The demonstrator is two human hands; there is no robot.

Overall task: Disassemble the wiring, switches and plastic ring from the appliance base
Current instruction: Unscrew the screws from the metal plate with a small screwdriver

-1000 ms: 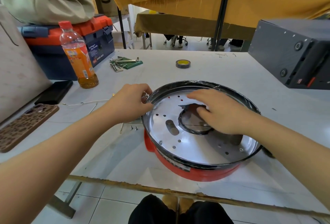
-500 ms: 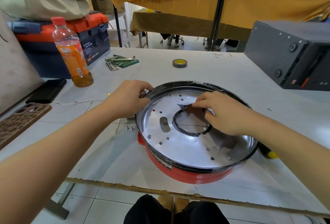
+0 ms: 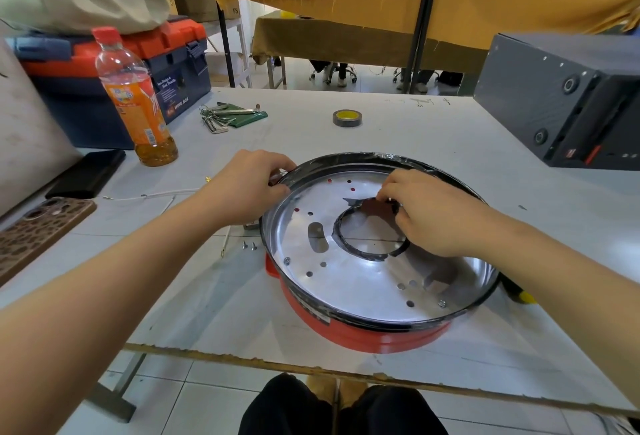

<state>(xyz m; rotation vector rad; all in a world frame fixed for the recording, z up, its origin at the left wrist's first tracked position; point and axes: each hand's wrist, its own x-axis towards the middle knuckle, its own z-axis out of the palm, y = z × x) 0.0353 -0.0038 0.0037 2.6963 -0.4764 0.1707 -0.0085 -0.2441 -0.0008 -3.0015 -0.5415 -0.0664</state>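
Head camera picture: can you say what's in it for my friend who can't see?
A right hand pinches the black plastic ring at the middle of a red appliance base, while the left hand grips its rim. A juice bottle and toolbox stand behind.

Bright, even daylight fills the scene, and the white tabletop point(image 3: 433, 157) shows only soft shadows under the arms. Mild glare sits on the silver plate point(image 3: 363, 282). Wide-angle distortion bends the edges; focus is sharp centrally.
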